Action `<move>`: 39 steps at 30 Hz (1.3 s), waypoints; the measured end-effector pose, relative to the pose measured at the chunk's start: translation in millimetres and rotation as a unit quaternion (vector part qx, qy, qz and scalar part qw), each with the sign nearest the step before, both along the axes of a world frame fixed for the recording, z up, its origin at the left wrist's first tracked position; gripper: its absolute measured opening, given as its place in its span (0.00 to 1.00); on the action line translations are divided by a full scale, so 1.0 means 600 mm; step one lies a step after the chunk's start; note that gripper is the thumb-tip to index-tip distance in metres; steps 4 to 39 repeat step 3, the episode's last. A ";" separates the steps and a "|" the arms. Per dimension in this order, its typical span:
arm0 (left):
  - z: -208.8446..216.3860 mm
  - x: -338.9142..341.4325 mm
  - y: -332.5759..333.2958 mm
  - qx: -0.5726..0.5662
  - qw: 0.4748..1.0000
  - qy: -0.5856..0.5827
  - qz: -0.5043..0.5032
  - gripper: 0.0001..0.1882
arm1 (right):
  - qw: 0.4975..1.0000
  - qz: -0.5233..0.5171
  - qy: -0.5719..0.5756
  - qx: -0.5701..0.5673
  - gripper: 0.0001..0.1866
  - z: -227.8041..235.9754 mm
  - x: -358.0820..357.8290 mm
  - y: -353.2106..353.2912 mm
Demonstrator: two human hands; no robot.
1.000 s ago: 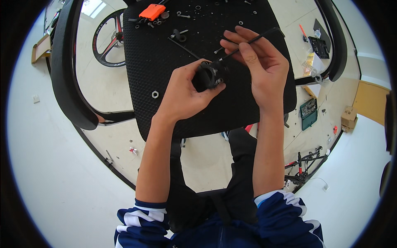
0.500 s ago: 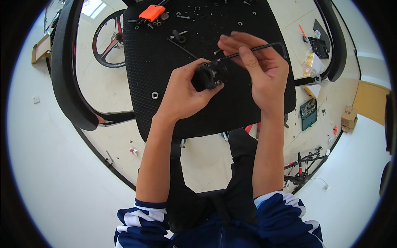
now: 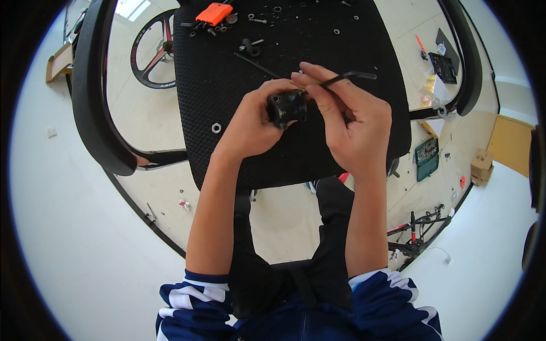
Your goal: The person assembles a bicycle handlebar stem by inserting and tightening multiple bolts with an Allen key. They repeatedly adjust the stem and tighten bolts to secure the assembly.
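My left hand (image 3: 255, 116) is closed around a black bicycle stem (image 3: 286, 108), a short metal clamp with bolt holes in its face. In my right hand (image 3: 355, 113) is a black hex key (image 3: 359, 75), pinched between thumb and fingers. Its bent end sticks out to the right, while the other end points at the stem's right side; fingers hide whether it sits in a bolt. A thin black rod (image 3: 256, 64) runs up and left from behind my left hand. Both hands are above a black textured chair seat (image 3: 227, 165).
On the seat lie a hex nut (image 3: 216, 128), a small black clamp (image 3: 248, 48), an orange tool (image 3: 214, 14) and several bolts and washers. Black armrests (image 3: 91, 85) flank it. Around on the floor are a wheel (image 3: 136, 51), a green case (image 3: 426, 159) and a bike frame (image 3: 414, 227).
The stem has turned so its bolted face shows. My right hand has come lower and closer to the stem, and the hex key's bent end now points right instead of down.
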State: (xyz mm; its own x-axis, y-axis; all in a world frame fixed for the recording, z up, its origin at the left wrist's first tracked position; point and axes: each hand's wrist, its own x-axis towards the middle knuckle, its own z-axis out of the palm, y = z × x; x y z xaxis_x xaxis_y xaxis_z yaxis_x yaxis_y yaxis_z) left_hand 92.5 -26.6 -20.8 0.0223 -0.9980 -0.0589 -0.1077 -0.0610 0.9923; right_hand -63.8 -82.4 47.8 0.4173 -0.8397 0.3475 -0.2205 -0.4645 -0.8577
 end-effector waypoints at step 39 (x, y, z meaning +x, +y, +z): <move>0.002 0.004 0.002 -0.012 0.999 -0.036 -0.033 0.28 | 0.996 0.046 0.067 0.018 0.15 0.012 -0.022 0.011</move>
